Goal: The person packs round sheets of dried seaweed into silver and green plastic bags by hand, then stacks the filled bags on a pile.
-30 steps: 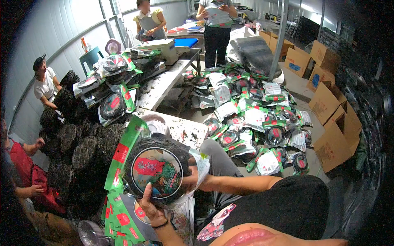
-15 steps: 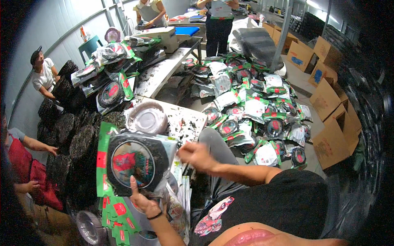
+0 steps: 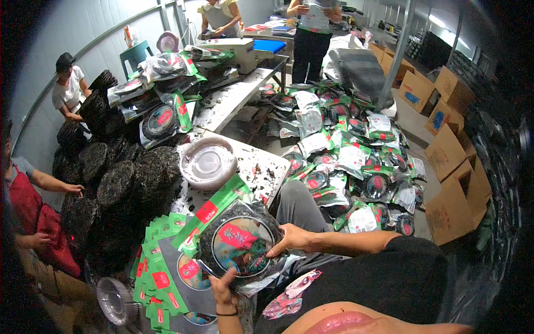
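A green-topped packet (image 3: 214, 236) with a round clear window is tilted in front of me, a dark dried disc inside it. My left hand (image 3: 225, 286) is closed on its lower edge, thumb on the front. My right hand (image 3: 292, 239) grips its right side, thumb near the window and the other fingers hidden behind. Below and to the left of it, flat green-and-grey bags (image 3: 161, 278) lie fanned in a stack, their printed round windows partly showing. A clear round plastic tray stack (image 3: 208, 161) sits on the table just beyond the packet.
Piled dark dried discs (image 3: 117, 183) stand at the left, beside a co-worker in a red apron (image 3: 41, 222). Filled packets (image 3: 158, 119) are heaped on the table (image 3: 261, 172), and more packets (image 3: 350, 158) cover the floor. Cardboard boxes (image 3: 453, 189) line the right.
The packet has moved right and down and tilted, uncovering the fanned bags. My right hand, free before, now grips its right side.
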Demonstrator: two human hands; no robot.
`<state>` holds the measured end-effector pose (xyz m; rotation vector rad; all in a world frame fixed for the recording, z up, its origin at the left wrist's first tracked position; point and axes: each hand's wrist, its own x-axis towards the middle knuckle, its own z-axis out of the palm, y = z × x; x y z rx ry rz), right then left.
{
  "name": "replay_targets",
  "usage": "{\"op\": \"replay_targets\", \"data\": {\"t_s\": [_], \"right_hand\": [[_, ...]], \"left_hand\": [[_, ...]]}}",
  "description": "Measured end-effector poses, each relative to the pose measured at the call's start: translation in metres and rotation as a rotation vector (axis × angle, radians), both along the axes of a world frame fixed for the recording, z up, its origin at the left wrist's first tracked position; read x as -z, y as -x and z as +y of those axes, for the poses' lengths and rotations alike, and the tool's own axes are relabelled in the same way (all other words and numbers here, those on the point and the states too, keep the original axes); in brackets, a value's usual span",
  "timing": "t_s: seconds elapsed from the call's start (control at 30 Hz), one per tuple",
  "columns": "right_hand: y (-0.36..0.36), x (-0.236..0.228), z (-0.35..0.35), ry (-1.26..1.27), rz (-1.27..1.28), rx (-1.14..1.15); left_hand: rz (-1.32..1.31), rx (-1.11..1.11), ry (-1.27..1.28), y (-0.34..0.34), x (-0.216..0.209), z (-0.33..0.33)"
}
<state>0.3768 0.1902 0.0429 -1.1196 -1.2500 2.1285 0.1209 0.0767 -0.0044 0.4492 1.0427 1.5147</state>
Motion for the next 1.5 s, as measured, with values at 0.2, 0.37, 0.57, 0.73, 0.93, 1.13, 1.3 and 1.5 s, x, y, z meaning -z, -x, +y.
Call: {"op": "replay_targets", "data": {"t_s": [0.2,0.37,0.57,0.73,0.93,1.13,1.3,1.5], "right_hand": [[0.004,-0.013,0.006,0.081,-0.178,-0.060],[0.102,-0.111,0.141,-0.484,0.045,-0.042],[0.254,-0.312,0.319,-0.480,0.723,0.257],[0.239,-0.180,0.183,-0.984,0.425,-0.212],[0.110,0.014,0.110,-0.613,-0.236,-0.131],[0.033,0.040,0.153,-0.702,-0.442,0.189],[0.030,0.024,0.167,-0.359,-0.388,0.169],[0.060,0.026,0.211,-0.304,-0.470,0.242]], "left_hand": [[0.000,0.316,0.240,-0.009,-0.037,-0.013],[-0.493,0.100,-0.485,0.054,-0.076,0.034],[0.033,-0.467,-0.266,0.055,-0.132,0.081],[0.428,-0.803,-0.245,0.114,-0.020,-0.008],[2.486,-1.033,0.860,0.319,-0.012,-0.135],[1.601,-0.279,0.564,0.439,-0.008,-0.177],[1.363,-0.173,0.693,0.482,-0.016,-0.200],[1.724,-0.142,0.542,0.458,-0.027,-0.175]]}}
